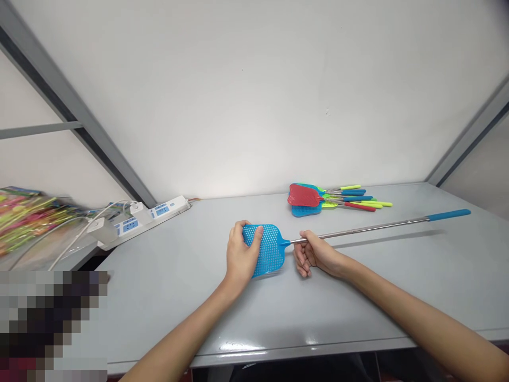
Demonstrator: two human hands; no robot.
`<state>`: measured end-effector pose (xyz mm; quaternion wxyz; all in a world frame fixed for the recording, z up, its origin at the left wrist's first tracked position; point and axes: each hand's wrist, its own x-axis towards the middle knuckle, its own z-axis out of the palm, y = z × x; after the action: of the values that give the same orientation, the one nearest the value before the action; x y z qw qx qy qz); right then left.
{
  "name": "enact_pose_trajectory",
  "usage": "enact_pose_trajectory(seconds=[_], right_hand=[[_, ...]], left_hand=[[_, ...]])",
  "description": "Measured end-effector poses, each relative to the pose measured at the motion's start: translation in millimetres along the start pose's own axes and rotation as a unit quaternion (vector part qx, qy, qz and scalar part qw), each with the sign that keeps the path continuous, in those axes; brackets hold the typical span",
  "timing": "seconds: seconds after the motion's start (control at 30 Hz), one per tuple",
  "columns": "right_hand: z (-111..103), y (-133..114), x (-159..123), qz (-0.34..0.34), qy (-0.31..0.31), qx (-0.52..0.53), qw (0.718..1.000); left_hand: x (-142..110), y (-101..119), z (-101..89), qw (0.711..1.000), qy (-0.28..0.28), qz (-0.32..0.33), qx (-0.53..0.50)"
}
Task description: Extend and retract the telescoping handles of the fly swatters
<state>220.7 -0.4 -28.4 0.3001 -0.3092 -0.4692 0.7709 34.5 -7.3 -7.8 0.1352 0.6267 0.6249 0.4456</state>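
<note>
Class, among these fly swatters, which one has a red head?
The fly swatter with the red head lies on top of the pile of swatters, its handle ending in red. The blue swatter between the left hand and right hand has a blue head.

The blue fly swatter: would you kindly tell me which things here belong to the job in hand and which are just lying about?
Job in hand: left hand, right hand, blue fly swatter.

Lying about: pile of fly swatters, power strip, blurred bright bundle.

Fly swatter (268,249): blue, grid of round holes; silver shaft (358,231), blue grip (449,214). Pile (330,199): red swatter (303,195) over blue swatter (305,211); red, yellow, blue grips (360,206). Counter (159,297): grey.
</note>
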Motion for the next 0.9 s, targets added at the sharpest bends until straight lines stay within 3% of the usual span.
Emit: enact_pose_trajectory(seconds=[0.13,0.33,0.9], right_hand=[[-2.0,-2.5,0.3,0.001,0.014,-0.028,1.000],[-1.2,-9.3,-0.7,-0.069,0.067,-0.067,0.993],[4.5,-6.4,-1.1,-0.054,0.112,-0.036,0.992]], left_hand=[[0.5,2.1,-2.2,1.000,0.001,-0.005,-0.016],[0.9,3.3,-3.9,0.999,0.002,-0.005,-0.046],[-0.1,14.6,-13.4,0.999,-0.002,0.033,-0.042]])
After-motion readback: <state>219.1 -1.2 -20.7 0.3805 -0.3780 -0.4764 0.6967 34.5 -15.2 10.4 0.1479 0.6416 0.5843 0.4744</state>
